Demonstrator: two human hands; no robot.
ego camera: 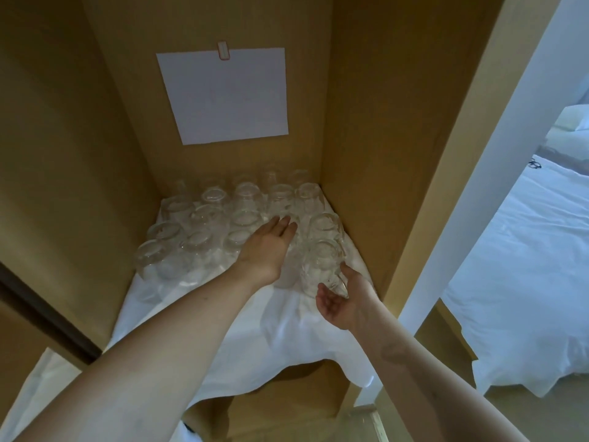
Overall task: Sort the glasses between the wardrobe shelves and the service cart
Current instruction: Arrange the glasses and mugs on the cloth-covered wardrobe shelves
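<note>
The glasses (245,199) are clear and colourless, on a plain white cloth (280,330). The wardrobe (366,106) walls are tan. A white sheet of paper (223,94) hangs under what looks like a red-edged clip (224,50).

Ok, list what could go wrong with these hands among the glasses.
1. The left hand reaches flat between tightly packed upturned glasses; a brush could knock neighbours together.
2. The right hand seems to only cup the front glass; it may slip.
3. The white cloth is wrinkled, so glasses could tip.
</note>
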